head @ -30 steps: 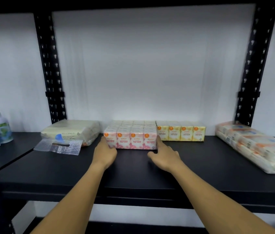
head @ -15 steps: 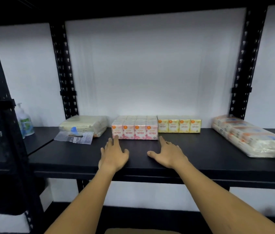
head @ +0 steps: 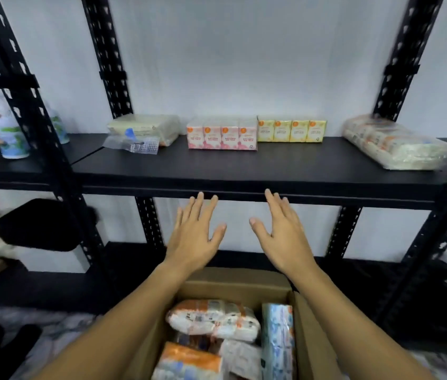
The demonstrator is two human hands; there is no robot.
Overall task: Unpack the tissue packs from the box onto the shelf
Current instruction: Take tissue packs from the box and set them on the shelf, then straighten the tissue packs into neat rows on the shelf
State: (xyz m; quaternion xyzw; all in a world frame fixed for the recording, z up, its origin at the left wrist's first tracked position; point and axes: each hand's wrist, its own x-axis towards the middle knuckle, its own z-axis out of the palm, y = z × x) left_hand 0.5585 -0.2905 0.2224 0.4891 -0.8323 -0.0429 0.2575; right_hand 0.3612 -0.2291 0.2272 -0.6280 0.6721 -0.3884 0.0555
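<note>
On the black shelf (head: pixel 244 171) I count, left to right, one pale wrapped tissue bundle (head: pixel 145 127) with a clear bag (head: pixel 134 144) in front, one pink pack (head: pixel 221 134) showing four fronts, one yellow pack (head: pixel 291 130) showing four fronts just beside it, and one long orange-and-white wrapped pack (head: pixel 398 145) well apart at the right end. My left hand (head: pixel 195 237) and right hand (head: pixel 285 237) hang below the shelf edge over the cardboard box (head: pixel 233 281), fingers spread wide, holding nothing. In the box I see about four packs: two orange-white (head: pixel 214 319), one blurred white, one blue upright (head: pixel 277 341).
</note>
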